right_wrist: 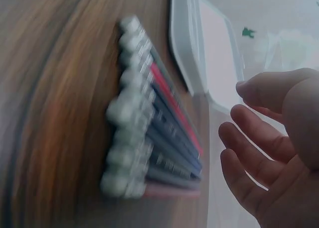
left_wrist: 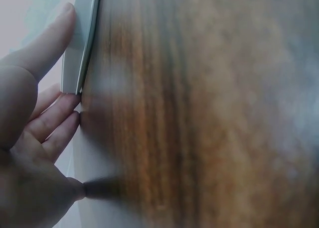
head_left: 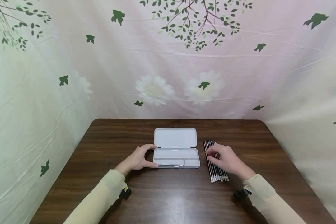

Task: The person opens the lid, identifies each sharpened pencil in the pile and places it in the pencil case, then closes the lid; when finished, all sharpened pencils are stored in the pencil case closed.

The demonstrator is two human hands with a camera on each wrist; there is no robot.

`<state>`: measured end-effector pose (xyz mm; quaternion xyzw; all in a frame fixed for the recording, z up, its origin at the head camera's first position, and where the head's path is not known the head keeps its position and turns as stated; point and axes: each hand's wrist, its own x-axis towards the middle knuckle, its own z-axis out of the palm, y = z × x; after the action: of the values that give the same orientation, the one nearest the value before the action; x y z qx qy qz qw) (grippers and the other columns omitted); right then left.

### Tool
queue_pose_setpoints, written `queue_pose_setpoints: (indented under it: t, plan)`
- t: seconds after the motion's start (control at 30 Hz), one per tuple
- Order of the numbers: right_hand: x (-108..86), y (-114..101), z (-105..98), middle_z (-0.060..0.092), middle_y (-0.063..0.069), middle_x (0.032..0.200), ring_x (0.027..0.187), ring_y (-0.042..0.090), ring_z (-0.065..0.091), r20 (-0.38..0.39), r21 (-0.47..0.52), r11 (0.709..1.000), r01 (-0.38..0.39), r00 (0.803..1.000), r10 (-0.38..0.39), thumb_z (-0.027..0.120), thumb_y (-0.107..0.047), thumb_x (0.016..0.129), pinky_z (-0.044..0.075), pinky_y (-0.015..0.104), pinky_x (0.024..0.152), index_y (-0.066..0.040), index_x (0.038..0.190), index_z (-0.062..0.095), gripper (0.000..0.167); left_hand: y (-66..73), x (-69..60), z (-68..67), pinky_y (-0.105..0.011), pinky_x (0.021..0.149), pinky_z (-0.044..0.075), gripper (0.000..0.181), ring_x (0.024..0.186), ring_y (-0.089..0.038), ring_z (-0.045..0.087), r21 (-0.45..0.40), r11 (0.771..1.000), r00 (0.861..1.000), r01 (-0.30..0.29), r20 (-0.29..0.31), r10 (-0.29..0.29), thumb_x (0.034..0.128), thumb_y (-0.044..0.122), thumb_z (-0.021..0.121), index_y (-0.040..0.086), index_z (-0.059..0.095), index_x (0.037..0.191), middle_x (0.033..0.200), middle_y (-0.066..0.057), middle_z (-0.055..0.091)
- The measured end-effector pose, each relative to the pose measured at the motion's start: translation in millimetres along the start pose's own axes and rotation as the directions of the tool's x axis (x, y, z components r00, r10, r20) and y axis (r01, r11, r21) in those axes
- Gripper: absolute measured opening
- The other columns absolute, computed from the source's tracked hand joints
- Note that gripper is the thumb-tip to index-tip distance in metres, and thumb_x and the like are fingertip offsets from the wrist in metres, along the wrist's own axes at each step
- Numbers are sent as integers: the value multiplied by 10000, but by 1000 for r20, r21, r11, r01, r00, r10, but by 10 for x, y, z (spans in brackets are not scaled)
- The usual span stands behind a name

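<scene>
A white pencil case [head_left: 177, 153] lies on the table with its lid [head_left: 175, 137] folded back. Its tray has several compartments, and a thin strip shows along the front one, too small to identify. My left hand [head_left: 140, 157] grips the case's left end, thumb at the near corner and fingers at the far one. To the right of the case is a bundle of pencils [head_left: 216, 169] with white eraser ends toward me. Just over these pencils hovers my right hand [head_left: 225, 157], fingers loosely bent; in the right wrist view nothing is between its thumb and fingers.
The brown wooden table [head_left: 170, 193] has rounded far corners. Behind it and at both sides hangs a pale curtain [head_left: 168, 68] printed with leaves, birds and flowers. A dark wrist camera [head_left: 241, 194] sits under the right sleeve, another [head_left: 125, 193] under the left.
</scene>
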<state>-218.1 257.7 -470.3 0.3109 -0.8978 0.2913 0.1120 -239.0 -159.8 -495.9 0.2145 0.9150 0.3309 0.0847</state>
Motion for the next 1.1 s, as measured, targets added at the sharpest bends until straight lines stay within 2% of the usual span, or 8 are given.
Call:
queue_pose_setpoints:
  t: [0.23, 0.43, 0.77, 1.1]
  plan:
    - [-194, 127, -155, 743, 11, 989, 853, 154, 683, 50, -45, 989, -140, 989, 142, 817, -42, 891, 616, 364, 732, -79, 1056, 767, 177, -4, 2, 1, -696, 1252, 122, 842, 1478, -265, 455, 6, 1000, 1000, 3, 0, -3, 783, 512, 918, 138, 579, 1457, 1506, -54, 575]
    - [-284, 243, -202, 739, -2, 974, 831, 116, 658, 75, -94, 981, -172, 981, 180, 828, -66, 889, 579, 316, 717, -91, 1062, 764, 187, 1, 14, 6, -712, 1242, 126, 840, 1473, -283, 460, -4, 1000, 1000, -9, -9, 9, 783, 504, 920, 128, 580, 1452, 1505, -68, 575]
    - [-347, 333, -158, 727, 4, 973, 830, 98, 673, 101, -75, 972, -224, 968, 231, 800, -7, 889, 589, 299, 708, -83, 1062, 753, 195, -14, 9, 6, -693, 1255, 105, 850, 1486, -283, 445, -10, 1000, 1000, -2, 0, 2, 790, 514, 912, 127, 572, 1466, 1518, -67, 565]
    - [-365, 341, -160, 728, 41, 954, 779, 94, 672, 81, -95, 954, -284, 953, 292, 794, 14, 857, 572, 289, 667, -70, 1039, 743, 207, -6, -2, 2, -709, 1245, 115, 852, 1479, -290, 454, -17, 1000, 1000, -8, -11, 8, 781, 503, 922, 121, 576, 1459, 1513, -79, 567]
